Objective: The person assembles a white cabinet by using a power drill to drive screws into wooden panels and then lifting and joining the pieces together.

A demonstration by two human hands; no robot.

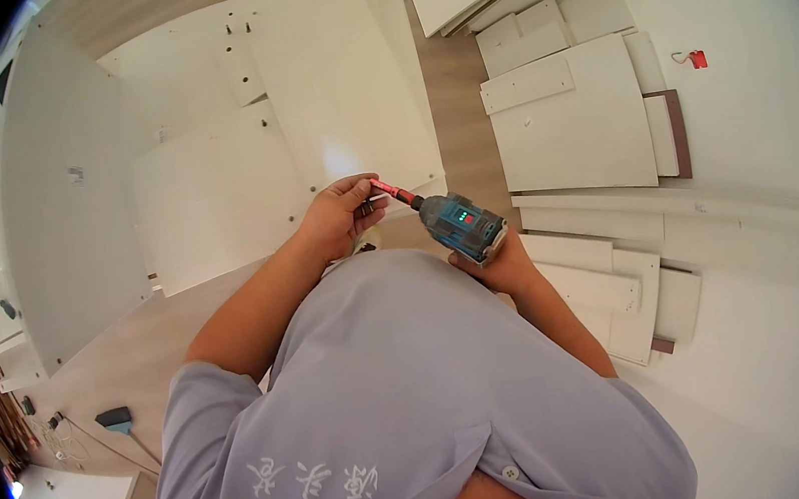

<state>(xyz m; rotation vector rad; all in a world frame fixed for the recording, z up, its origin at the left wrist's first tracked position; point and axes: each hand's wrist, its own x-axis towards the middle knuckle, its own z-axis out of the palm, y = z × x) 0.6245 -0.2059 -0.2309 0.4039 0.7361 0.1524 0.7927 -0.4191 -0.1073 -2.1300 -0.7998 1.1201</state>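
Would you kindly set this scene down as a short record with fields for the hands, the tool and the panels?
Left hand: fingers at the tip of the red bit
Right hand: holding the drill from below
Drill: blue, bit toward the left hand
Panels ahead: white, lying flat
Panels at right: white, stacked by the wall

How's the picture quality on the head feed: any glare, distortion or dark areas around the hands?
Head view: a bright glare patch on the white panel just beyond the left hand; the power driver reads clearly, its small indicator lights distinct; panel edges bow toward the rim, with blue fringing at left; corners are black, away from both hands.
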